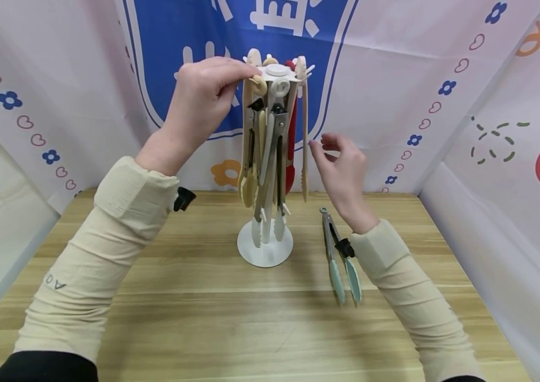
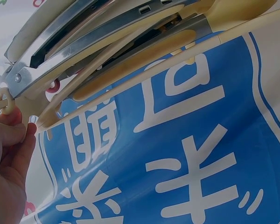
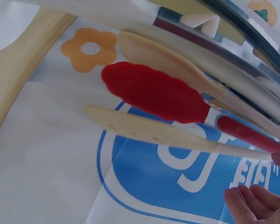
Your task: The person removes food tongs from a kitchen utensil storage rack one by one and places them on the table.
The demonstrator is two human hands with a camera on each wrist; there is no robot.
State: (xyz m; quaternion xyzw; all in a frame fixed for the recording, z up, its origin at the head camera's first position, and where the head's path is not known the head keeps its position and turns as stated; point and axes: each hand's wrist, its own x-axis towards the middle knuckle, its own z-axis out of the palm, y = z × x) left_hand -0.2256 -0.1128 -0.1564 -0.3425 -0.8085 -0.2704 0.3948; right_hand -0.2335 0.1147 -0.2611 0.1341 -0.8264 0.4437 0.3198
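A white rotating utensil stand (image 1: 265,254) holds several hanging utensils. At its top left my left hand (image 1: 203,101) pinches the cream ring end of a pair of metal tongs (image 1: 259,85); the left wrist view shows thumb and fingertips at that ring (image 2: 5,101). Beside it hang tongs with a white ring (image 1: 280,88). My right hand (image 1: 343,164) is by the stand's right side, fingers loosely bent. In the right wrist view its thumb is at the handle of a beige slotted-looking utensil (image 3: 154,133); whether they touch is unclear. A red utensil (image 3: 154,91) hangs beside that.
Tongs with mint-green tips (image 1: 339,260) lie on the wooden table (image 1: 193,318), right of the stand and below my right wrist. A printed cloth (image 1: 384,79) with a blue panel rises behind, and pale side walls flank the table.
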